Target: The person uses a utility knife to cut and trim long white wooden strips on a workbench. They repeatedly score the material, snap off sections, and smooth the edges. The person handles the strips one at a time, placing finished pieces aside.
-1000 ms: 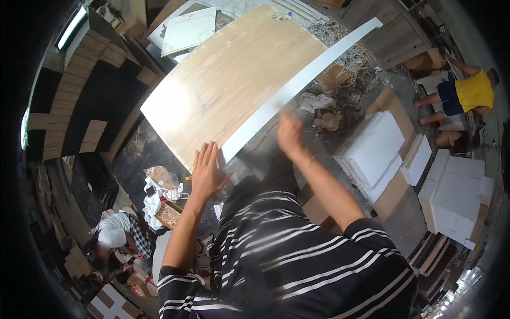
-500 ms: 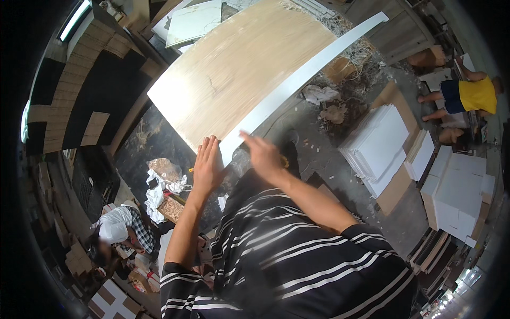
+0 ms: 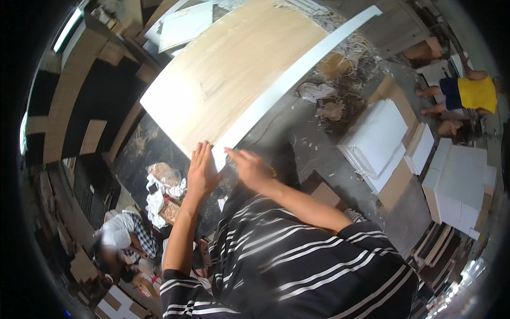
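Note:
A large wood-grain panel (image 3: 239, 69) lies in front of me, its right side lined by a long white strip or edge (image 3: 284, 87). At the panel's near corner my left hand (image 3: 201, 173) rests with its fingers stretched out flat, beside the near end of the strip. My right hand (image 3: 254, 169) is just to the right, its extended fingertips at the strip's near end. The fingers of that hand look loosely stretched, and I see nothing held in them. Its underside is hidden.
Wood shavings (image 3: 353, 50) and crumpled rags (image 3: 316, 91) lie right of the panel. Stacked white boards (image 3: 377, 138) and a white carton pile (image 3: 459, 178) stand further right. A crouching person (image 3: 127, 234) is at lower left; another in a yellow top (image 3: 475, 93) is far right.
My right hand has slid left and toward me along the white strip, closer to my left hand. The left hand stays on the corner; the whole view has shifted slightly.

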{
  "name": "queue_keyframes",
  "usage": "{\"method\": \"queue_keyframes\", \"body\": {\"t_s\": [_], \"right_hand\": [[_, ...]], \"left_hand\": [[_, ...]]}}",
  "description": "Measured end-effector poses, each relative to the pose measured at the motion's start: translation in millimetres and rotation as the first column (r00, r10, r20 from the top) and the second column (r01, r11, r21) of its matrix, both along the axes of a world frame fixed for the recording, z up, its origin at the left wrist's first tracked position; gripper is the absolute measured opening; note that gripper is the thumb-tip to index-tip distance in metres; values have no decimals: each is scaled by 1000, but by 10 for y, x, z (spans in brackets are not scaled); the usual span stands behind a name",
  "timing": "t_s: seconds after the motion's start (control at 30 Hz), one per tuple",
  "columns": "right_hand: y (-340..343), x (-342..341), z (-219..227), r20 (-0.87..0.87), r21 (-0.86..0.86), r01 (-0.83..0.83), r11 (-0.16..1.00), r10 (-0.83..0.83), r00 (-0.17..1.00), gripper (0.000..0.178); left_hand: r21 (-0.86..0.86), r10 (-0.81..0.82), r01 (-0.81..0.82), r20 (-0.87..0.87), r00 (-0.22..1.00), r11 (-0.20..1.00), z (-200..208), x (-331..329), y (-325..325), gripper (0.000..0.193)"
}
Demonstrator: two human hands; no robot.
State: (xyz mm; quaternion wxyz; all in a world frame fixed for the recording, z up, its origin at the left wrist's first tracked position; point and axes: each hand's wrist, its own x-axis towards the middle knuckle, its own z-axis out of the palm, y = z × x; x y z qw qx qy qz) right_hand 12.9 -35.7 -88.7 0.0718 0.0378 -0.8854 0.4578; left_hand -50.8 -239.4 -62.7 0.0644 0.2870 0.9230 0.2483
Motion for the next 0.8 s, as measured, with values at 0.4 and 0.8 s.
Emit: {"method": "queue_keyframes", "body": {"t_s": [0.4, 0.8], "right_hand": [[3129, -1693, -130, -93, 98, 677, 729, -671, 736, 49], [528, -426, 68, -30, 93, 249, 964, -247, 969, 38]], "left_hand": [[-130, -14, 44, 223, 975, 991, 212, -81, -42, 103], [-110, -9, 37, 243, 970, 993, 278, -77, 10, 101]]}}
